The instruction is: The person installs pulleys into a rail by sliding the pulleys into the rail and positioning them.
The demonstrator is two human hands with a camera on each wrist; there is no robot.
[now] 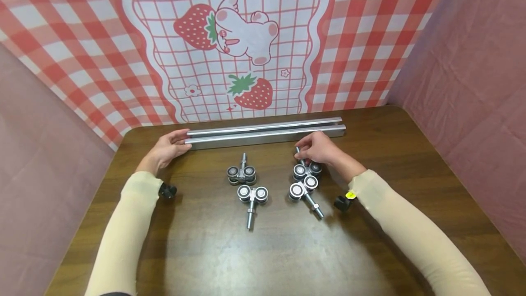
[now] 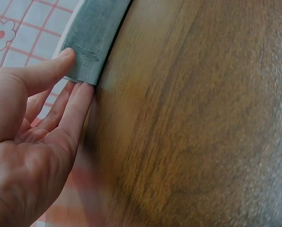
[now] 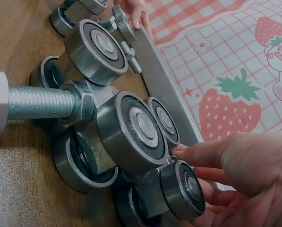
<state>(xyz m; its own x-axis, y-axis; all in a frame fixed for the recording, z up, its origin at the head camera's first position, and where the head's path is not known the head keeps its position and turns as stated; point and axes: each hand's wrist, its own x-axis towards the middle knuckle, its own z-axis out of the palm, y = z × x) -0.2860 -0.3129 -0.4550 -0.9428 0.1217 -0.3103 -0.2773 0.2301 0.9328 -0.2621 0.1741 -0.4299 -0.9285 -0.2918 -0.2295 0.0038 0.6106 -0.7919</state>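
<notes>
Backdrop: red-white checked strawberry cloth (image 1: 349,26) behind, pink curtains (image 1: 28,159) at both sides.
Table: brown wood-grain top (image 1: 205,250), rounded far corners.
Rail: metal channel (image 1: 255,141) lying along the far edge just before the cloth, slot up.
Trolleys: four, on the table on the person's side of the rail, each with wheels and a threaded stud. Back-left trolley (image 1: 241,175), stud toward rail. Front-left trolley (image 1: 252,195), stud toward person. Back-right trolley (image 1: 300,171), stud toward rail. Front-right trolley (image 1: 303,188), stud toward person and angled right.
Left hand: (image 1: 166,149) pinches the rail's left end, thumb on the near wall, fingers at the end.
Right hand: (image 1: 322,147) narrow grip, thumb and fingers pinching the back-right trolley's stud.
Progress: early, my read. Rail is laid out and held, one trolley is in hand; no trolley sits in the slot. Three trolleys remain unheld.
Hidden at rail: left fingertips partly behind the end; can't tell if they reach inside. Slot interior too dark to read.
Hidden at right pair: in the right wrist view the front-right trolley blocks the held stud; can't tell whether the two trolleys touch or whether the held one is lifted.
Cut off: left wrist view has only a short piece of rail, no trolleys.
</notes>
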